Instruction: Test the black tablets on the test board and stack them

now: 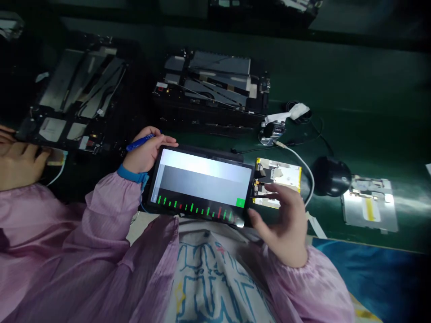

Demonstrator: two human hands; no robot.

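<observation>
A tablet screen (pixel 202 179) lies tilted in front of my body, lit, with a pale grey picture and a row of green and red marks along its lower edge. My left hand (pixel 143 150) is at its upper left corner, with a blue pen (pixel 140 141) tucked between the fingers. A blue band (pixel 133 174) circles that wrist. Off the tablet's right edge, my right hand (pixel 283 220) has thumb and fingers apart. Its fingertips reach over a silver battery plate with yellow edges (pixel 286 172); whether they touch it I cannot tell.
Behind the tablet stands a stack of opened tablet housings (pixel 218 83), with another stack (pixel 81 96) at left. A co-worker's hand (pixel 20 163) rests by the left stack. To the right are a white cable (pixel 303 163), a round black object (pixel 332 176) and a silver plate (pixel 370 204).
</observation>
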